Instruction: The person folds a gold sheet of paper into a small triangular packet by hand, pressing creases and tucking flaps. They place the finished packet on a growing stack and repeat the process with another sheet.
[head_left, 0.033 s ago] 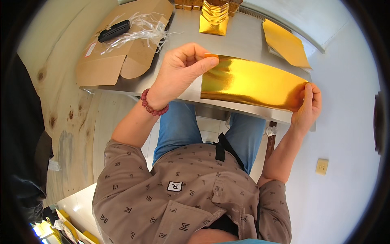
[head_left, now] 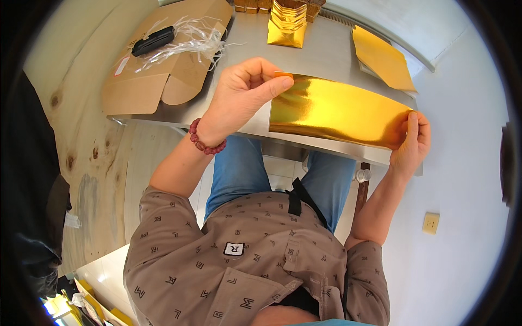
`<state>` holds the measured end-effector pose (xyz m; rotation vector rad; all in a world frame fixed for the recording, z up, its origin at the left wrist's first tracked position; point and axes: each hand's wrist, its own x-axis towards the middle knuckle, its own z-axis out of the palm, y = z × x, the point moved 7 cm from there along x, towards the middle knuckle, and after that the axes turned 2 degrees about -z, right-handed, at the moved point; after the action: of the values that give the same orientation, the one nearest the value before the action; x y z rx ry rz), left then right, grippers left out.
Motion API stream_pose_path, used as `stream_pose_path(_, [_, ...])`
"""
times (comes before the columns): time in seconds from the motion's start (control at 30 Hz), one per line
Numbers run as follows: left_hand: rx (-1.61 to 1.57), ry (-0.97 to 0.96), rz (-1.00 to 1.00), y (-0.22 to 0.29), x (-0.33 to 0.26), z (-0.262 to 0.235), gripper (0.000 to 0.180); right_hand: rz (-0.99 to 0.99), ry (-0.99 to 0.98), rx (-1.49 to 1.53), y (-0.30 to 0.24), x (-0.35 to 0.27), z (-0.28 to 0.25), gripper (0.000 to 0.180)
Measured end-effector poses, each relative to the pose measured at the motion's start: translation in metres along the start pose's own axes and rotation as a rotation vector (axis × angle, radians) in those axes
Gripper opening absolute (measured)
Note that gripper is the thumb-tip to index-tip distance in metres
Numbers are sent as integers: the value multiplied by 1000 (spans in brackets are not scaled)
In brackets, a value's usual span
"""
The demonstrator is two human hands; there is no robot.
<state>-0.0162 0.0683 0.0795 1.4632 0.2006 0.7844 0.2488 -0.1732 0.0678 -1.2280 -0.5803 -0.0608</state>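
Note:
A wide strip of shiny gold foil paper [head_left: 337,108] is stretched between my two hands over the front edge of the table. My left hand [head_left: 246,92], with a dark red bead bracelet on its wrist, pinches the strip's upper left corner between thumb and fingers. At the right end, my right hand [head_left: 412,142] grips the paper's edge, thumb on the near face. Beyond the strip stands a nested row of folded gold paper pieces [head_left: 286,33]. A stack of gold sheets [head_left: 382,57] lies at the far right of the table.
On the grey table [head_left: 244,51], an opened cardboard box [head_left: 136,89] covers the left part. Clear plastic strands [head_left: 187,43] and a black pouch-like object [head_left: 153,41] rest on it. A white wall with a socket [head_left: 431,223] stands to the right; wooden boarding [head_left: 87,136] is at left.

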Motion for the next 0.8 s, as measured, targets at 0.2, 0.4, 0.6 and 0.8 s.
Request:
stream_pose_path(0.2, [46, 7, -23, -5, 2, -3, 8, 13, -28, -29, 6, 2, 1, 10])
stream_pose_path(0.4, [180, 10, -226, -51, 24, -18, 10, 156, -214, -319, 61, 8, 13, 13])
stream_pose_path(0.6, [526, -13, -362, -93, 51, -37, 19, 169, -323, -728, 103, 18, 23, 18])
stream_pose_path(0.8, [747, -95, -371, -101, 76, -35, 23, 10, -388, -991, 111, 31, 37, 13])
